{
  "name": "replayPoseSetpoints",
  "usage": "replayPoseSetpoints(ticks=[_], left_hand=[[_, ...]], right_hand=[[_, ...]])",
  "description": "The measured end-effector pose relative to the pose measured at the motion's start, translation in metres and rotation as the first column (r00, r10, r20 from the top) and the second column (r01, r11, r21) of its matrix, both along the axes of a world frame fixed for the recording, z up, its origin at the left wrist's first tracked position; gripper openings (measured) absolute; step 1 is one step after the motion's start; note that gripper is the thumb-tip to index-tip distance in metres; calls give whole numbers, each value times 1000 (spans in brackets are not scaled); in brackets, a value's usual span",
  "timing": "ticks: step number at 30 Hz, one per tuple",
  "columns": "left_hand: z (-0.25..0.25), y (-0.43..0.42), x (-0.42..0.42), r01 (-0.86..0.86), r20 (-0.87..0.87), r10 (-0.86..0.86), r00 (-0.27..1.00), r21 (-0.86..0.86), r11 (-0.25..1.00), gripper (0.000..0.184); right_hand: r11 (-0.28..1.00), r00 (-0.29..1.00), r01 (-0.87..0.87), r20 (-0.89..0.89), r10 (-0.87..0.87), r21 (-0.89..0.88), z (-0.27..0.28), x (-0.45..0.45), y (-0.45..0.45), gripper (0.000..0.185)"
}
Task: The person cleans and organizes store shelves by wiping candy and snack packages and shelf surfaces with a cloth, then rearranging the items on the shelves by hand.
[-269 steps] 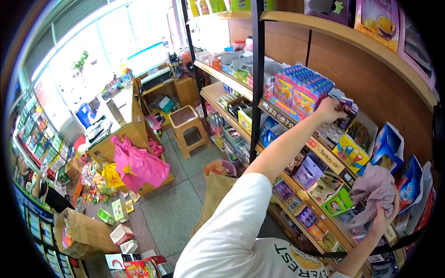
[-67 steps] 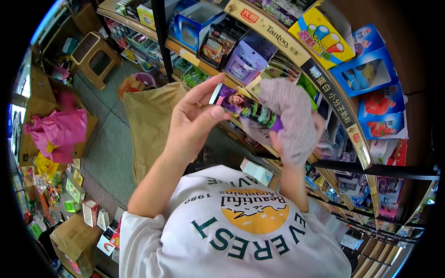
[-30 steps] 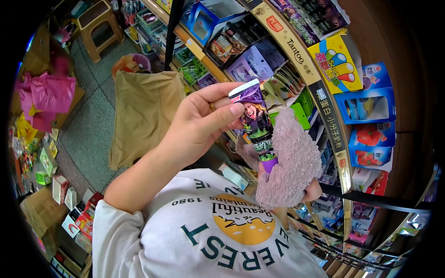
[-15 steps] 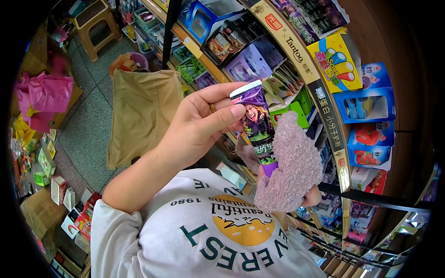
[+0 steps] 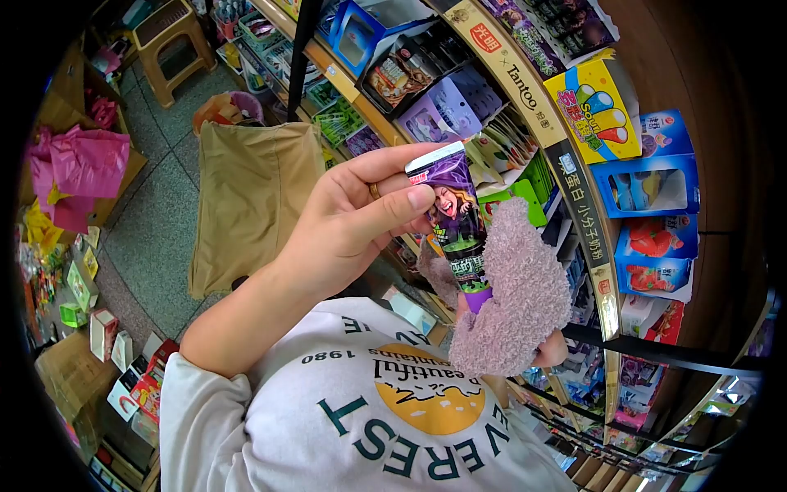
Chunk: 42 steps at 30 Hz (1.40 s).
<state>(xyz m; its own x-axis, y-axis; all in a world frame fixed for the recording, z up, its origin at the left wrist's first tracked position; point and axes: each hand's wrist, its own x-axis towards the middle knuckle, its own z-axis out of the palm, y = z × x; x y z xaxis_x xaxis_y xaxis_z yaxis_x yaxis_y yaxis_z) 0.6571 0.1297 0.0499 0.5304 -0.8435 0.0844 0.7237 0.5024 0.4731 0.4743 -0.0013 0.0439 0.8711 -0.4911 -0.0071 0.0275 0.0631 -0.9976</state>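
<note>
A squeeze tube [image 5: 452, 217] with a purple and black label, a laughing cartoon figure and a purple cap is in the middle of the view. My left hand [image 5: 357, 217] is closed on it, thumb and fingers pinching near the white crimped end. A fluffy pinkish-grey cloth [image 5: 520, 295] lies against the tube's side and around its capped end. Behind and under this cloth is my right hand [image 5: 551, 350], mostly covered, with only a little skin showing as it grips the cloth.
Shelves of packaged goods rise on the right, with a yellow box [image 5: 592, 111] and blue boxes [image 5: 648, 184] along an upper ledge. On the tiled floor to the left are a brown cloth-covered item [image 5: 254, 205], a plastic stool [image 5: 174, 53], pink plastic bags [image 5: 86, 168] and cartons [image 5: 78, 373].
</note>
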Motion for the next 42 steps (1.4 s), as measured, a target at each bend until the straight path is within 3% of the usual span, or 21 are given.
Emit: replayPoseSetpoints(ticks=[7, 10, 14, 16, 17, 18, 19, 21, 22, 23, 25, 29, 31, 33, 34, 35, 36, 37, 38, 40, 42], left_hand=[[1, 0, -1, -8, 5, 8, 1000, -4, 1000, 37], [-2, 0, 0, -7, -20, 7, 1000, -19, 1000, 38], [-7, -3, 6, -98, 52, 92, 994, 131, 987, 38], [-7, -4, 15, -231, 211, 179, 961, 256, 939, 37], [-7, -5, 18, -317, 316, 212, 925, 332, 888, 36], [-7, -8, 17, -350, 390, 209, 896, 333, 876, 35], [-10, -12, 14, -384, 457, 208, 865, 335, 860, 33], [-27, -21, 4, -276, 518, 31, 855, 405, 872, 25], [-31, -27, -5, -226, 541, -55, 839, 440, 869, 21], [-18, -32, -16, -329, 577, 31, 816, 419, 846, 18], [-26, -33, -10, -296, 650, -76, 756, 444, 846, 20], [-36, -32, 7, -302, 685, -162, 710, 505, 808, 18], [-26, -31, 14, -226, 623, -193, 758, 529, 818, 15], [-4, -29, 34, -288, 667, -99, 738, 446, 847, 12], [15, -33, 46, -408, 773, -70, 631, 407, 817, 12], [28, -40, 61, -512, 836, 97, 541, 236, 826, 15], [60, -44, 70, -644, 911, 127, 393, 174, 745, 21], [80, -53, 81, -628, 901, 218, 376, 74, 775, 26], [106, -63, 84, -724, 918, 292, 269, -7, 690, 26], [137, -85, 108, -661, 901, 409, 144, -220, 717, 21], [159, -110, 120, -616, 875, 440, 203, -235, 752, 19]], right_hand=[[994, 999, 11, 36, -7, -110, -1, 0, 3, 72], [950, 985, 131, 145, -92, -284, -3, 6, 9, 73], [703, 906, 392, 384, -181, -593, -3, 30, 12, 76], [600, 872, 465, 454, -182, -651, -3, 43, 3, 78], [826, 911, 348, 367, -187, -444, -8, 43, -2, 78], [918, 906, 284, 389, -163, -277, -12, 44, -4, 75], [909, 884, 324, 427, -191, -262, -17, 48, -6, 75], [984, 894, 172, 413, -175, 46, -27, 58, -4, 71], [972, 951, 163, 288, -109, -169, -28, 68, -2, 58], [823, 982, 174, 160, -103, -540, -7, 80, -5, 43], [901, 960, 270, 168, -224, -340, -20, 91, -8, 32], [853, 907, 404, 266, -327, -330, -39, 106, -11, 28], [820, 816, 559, 259, -518, -124, -48, 113, -24, 29], [833, 819, 554, 190, -541, -18, -47, 106, -39, 31], [868, 859, 493, 188, -476, -53, -46, 98, -45, 31], [899, 895, 428, 179, -408, -91, -46, 90, -49, 31], [928, 930, 353, 152, -334, -120, -44, 83, -51, 32], [930, 932, 347, 157, -327, -122, -42, 80, -51, 32], [939, 945, 311, 154, -289, -145, -40, 76, -51, 33], [962, 962, 248, 144, -231, -115, -36, 71, -51, 36], [978, 971, 203, 141, -194, -53, -35, 68, -55, 36]])
